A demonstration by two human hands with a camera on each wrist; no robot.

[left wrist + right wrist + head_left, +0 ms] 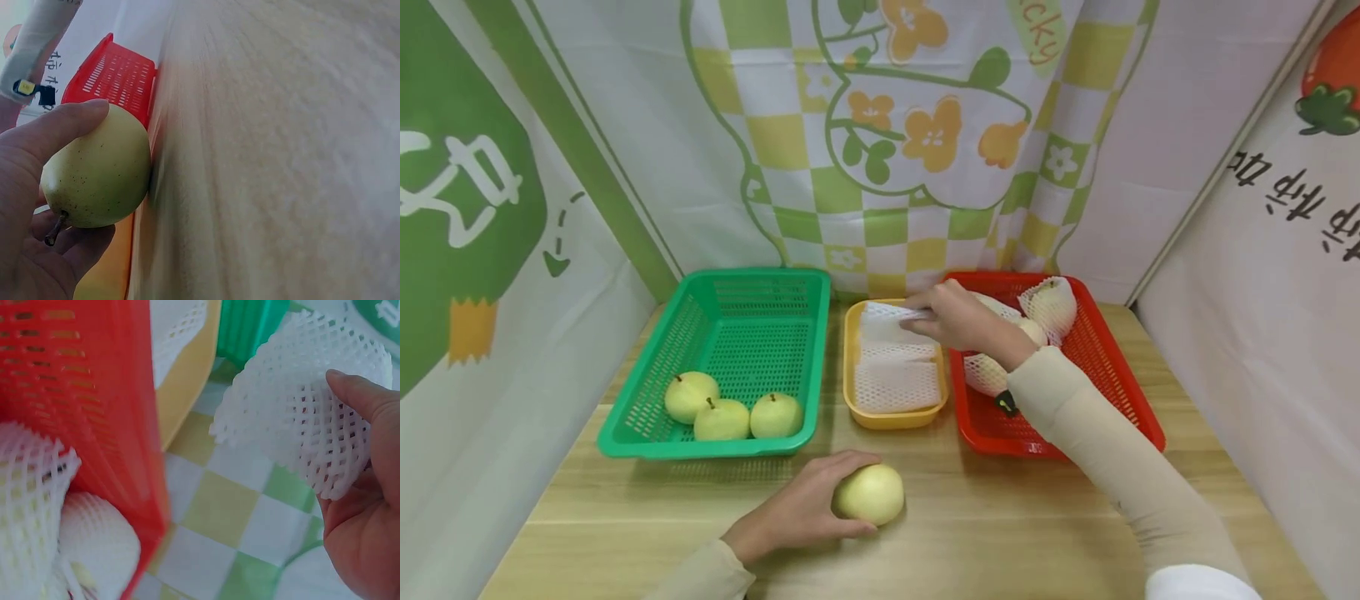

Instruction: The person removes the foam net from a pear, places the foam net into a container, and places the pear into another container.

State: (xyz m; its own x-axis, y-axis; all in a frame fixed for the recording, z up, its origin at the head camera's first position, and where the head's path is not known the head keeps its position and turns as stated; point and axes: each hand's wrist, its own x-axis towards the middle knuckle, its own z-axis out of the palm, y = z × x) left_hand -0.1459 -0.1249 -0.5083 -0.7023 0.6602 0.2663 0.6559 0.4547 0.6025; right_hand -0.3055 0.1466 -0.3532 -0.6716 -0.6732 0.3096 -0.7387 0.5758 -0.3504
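Observation:
My left hand [811, 503] grips a pale yellow-green pear [872, 495] low over the front of the table; in the left wrist view the thumb lies over the pear [103, 169], its stem pointing toward the palm. My right hand [958, 315] pinches a white foam net sleeve [300, 406] between thumb and fingers, above the far end of the yellow tray [848, 375]. More flat white foam net sleeves [898, 383] lie stacked in that tray.
Left of the tray stands a green basket [816, 400] with several bare pears [722, 419] at its near end. A red basket [1120, 383] on the right holds net-wrapped pears [1049, 307], partly hidden by my right arm. Behind hangs a checked curtain [880, 233].

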